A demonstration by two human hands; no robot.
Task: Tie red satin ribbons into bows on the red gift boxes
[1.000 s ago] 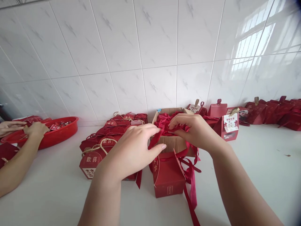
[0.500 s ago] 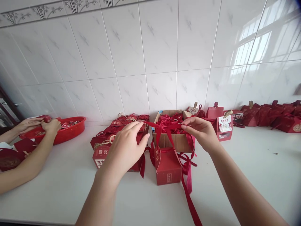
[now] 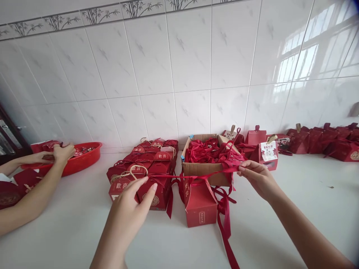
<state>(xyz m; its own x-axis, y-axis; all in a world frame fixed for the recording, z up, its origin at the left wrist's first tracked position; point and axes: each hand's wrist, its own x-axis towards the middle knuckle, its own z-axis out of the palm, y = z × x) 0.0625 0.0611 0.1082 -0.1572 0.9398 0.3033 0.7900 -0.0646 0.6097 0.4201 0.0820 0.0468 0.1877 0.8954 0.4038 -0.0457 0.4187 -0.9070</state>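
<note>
A red ribbon (image 3: 193, 174) is stretched level between my two hands above the white counter. My left hand (image 3: 131, 207) pinches its left end in front of a group of closed red gift boxes (image 3: 146, 168). My right hand (image 3: 256, 177) pinches the right end beside a cardboard box (image 3: 206, 170) heaped with red ribbons (image 3: 209, 150). Below the taut ribbon stands an open red gift box (image 3: 199, 203), with loose ribbons trailing down its right side.
Another person's hands (image 3: 60, 152) work at a red plastic basin (image 3: 75, 160) on the far left. More red gift boxes (image 3: 316, 140) line the tiled wall at the right, and one tagged box (image 3: 267, 151) stands behind my right hand.
My hands have drawn apart and toward me, pulling one ribbon out of the cardboard box until it stretches taut. The view has tilted up.
</note>
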